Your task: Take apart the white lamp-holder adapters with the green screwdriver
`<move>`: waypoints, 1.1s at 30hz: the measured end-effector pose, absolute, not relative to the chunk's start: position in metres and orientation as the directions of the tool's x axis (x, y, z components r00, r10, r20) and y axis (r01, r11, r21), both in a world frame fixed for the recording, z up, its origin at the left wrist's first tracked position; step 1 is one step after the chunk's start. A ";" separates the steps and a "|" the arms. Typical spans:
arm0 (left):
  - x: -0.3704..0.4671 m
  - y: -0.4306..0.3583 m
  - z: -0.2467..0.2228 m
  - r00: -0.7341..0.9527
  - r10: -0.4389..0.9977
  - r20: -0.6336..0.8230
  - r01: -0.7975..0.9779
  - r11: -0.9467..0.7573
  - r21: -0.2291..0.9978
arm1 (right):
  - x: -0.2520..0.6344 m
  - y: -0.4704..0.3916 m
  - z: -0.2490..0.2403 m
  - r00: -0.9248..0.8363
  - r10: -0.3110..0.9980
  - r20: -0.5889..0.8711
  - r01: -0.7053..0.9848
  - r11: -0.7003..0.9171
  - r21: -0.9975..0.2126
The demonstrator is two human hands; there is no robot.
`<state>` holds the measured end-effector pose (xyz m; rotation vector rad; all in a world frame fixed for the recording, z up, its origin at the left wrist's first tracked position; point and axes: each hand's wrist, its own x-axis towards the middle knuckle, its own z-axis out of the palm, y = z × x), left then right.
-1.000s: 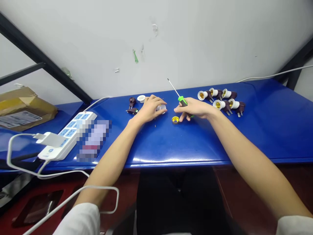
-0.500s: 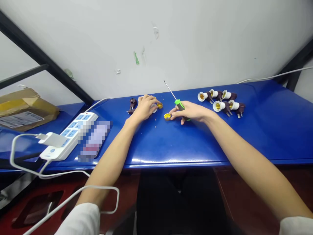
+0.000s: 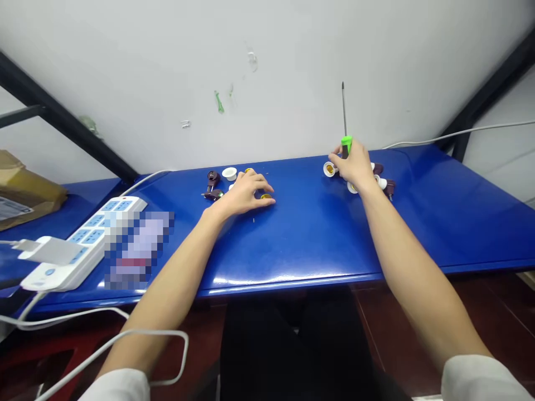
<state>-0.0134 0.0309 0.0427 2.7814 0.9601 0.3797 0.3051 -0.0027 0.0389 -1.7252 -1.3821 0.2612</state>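
Note:
My right hand (image 3: 355, 164) is wrapped around a screwdriver (image 3: 346, 143) with a green and black handle, its shaft pointing up. The same hand's fingertips are by a white lamp socket (image 3: 330, 169) with a brass inside; whether they touch it I cannot tell. My left hand (image 3: 247, 192) rests low over the table, fingers apart. A brass ring (image 3: 266, 196) lies between its thumb and forefinger, partly hidden. Just beyond that hand are another brass piece (image 3: 248, 170) and a white socket collar (image 3: 229, 174). Dark brown plug parts (image 3: 213, 179) lie to its left.
Several plug-in lamp sockets (image 3: 390, 187) are grouped at the right, partly behind my right hand. A white power strip (image 3: 83, 245) and a blurred flat item (image 3: 144, 245) lie at the left. A cardboard box (image 3: 31, 192) stands at the far left. A tiny screw (image 3: 253, 220) lies near my left hand.
My right hand has left the brass ring and moved right, to the lamp sockets, with the screwdriver. My left hand has come over the ring. The view has shifted to the right.

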 end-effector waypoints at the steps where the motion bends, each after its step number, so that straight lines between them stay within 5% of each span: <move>1: -0.014 0.032 0.043 0.759 0.625 0.183 0.580 -0.777 0.245 | 0.311 0.000 0.035 0.364 0.856 0.367 0.721 -0.009 -0.693; 10: -0.018 0.040 0.039 0.598 0.716 0.361 0.689 -0.689 0.225 | 0.312 0.005 0.015 0.370 0.879 0.301 0.818 -0.155 -0.553; 20: -0.011 0.031 0.042 0.555 0.691 0.463 0.664 -0.703 0.254 | 0.300 -0.002 0.030 0.318 0.892 0.320 0.792 -0.064 -0.607; 26: -0.006 0.028 0.040 0.528 0.717 0.455 0.546 -0.697 0.465 | 0.267 -0.012 0.040 0.194 0.963 0.185 0.345 0.110 -0.932; 33: 0.005 0.017 0.038 0.600 0.760 0.249 0.219 -0.456 0.863 | 0.222 -0.025 0.043 0.024 0.968 0.250 -0.047 0.251 -0.967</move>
